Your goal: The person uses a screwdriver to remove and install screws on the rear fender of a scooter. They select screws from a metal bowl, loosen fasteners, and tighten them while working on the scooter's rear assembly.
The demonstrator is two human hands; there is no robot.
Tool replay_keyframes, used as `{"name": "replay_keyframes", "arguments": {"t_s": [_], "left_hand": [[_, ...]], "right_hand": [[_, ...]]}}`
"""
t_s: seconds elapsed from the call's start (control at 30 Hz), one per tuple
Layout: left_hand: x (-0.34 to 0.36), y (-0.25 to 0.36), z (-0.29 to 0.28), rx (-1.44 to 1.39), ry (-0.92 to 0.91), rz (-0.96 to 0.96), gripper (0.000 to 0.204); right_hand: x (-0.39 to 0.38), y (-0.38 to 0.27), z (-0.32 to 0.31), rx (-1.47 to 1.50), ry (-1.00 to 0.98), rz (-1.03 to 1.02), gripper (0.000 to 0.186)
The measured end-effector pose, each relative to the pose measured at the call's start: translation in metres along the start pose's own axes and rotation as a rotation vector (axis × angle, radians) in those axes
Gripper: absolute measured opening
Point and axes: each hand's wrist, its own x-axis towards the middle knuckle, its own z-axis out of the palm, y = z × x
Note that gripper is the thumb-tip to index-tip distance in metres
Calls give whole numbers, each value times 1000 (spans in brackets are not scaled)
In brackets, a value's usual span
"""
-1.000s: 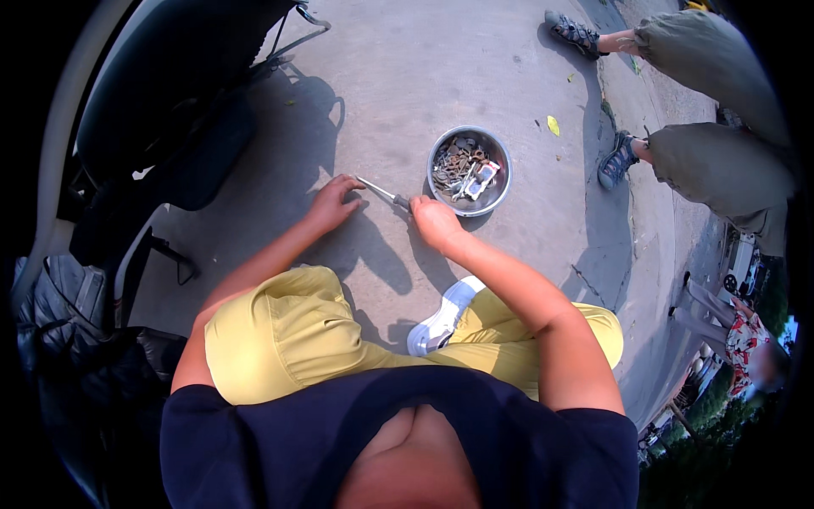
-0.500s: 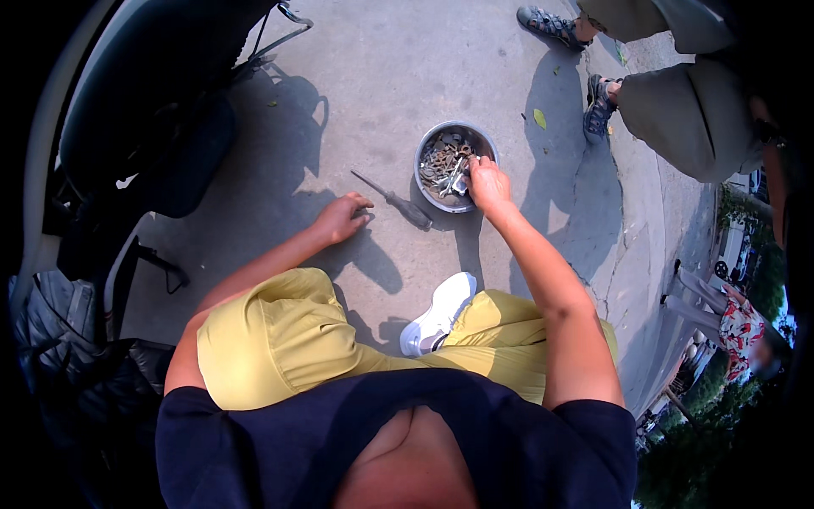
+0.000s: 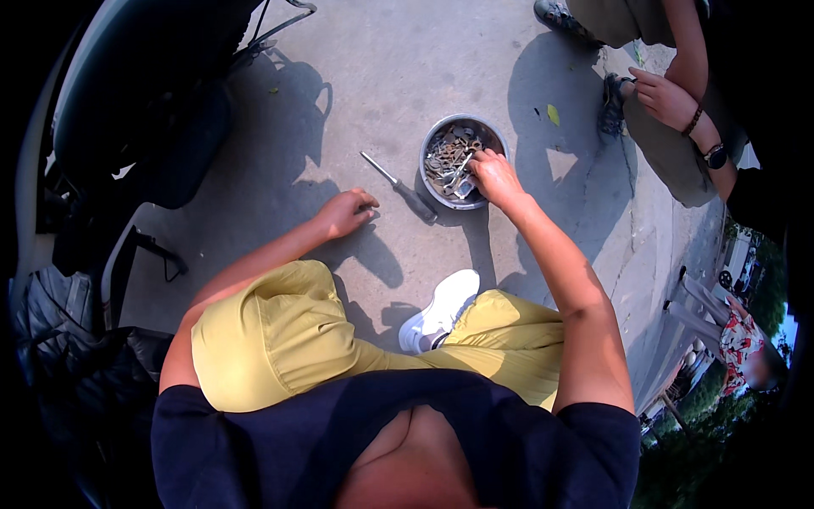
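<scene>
Scrap-like metal pieces [image 3: 448, 159], several of them rusty and some shiny, fill the bottom of a round metal bowl [image 3: 464, 117] on the concrete. My right hand [image 3: 498, 176] reaches over the bowl's right side, its fingers bent down together among the pieces; whatever is between the fingertips is hidden. Left of the bowl lies a screwdriver [image 3: 413, 202], dark handle toward the bowl's lower edge and thin shaft pointing up and left. Low over the ground, left of the screwdriver and apart from it, my left hand [image 3: 346, 212] is loosely curled with nothing in it.
A dark vehicle [image 3: 144, 102] with a metal stand takes up the left side. At the upper right another person [image 3: 670, 102] stands close, hands together. Farther off at the right is a second person [image 3: 739, 339]. My white shoe [image 3: 445, 310] rests below the bowl.
My right hand stays in the bowl, with its fingers shifted slightly among the pieces. The nearby person's forearms and hands have come into view at the upper right.
</scene>
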Motion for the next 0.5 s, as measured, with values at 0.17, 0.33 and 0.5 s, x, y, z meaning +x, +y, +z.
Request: {"name": "replay_keyframes", "arguments": {"t_s": [0.17,0.33,0.5], "left_hand": [[-4,-5,2,-47,-7,-44,22],[-5,-6,-3,-95,10,-94,23],[-1,-7,-7,-154,107,-51,25]], "right_hand": [[1,-1,21,-71,55,-62,11],[4,-1,4,-237,-97,-161,16],[-11,15,-34,-22,-48,-43,14]]}}
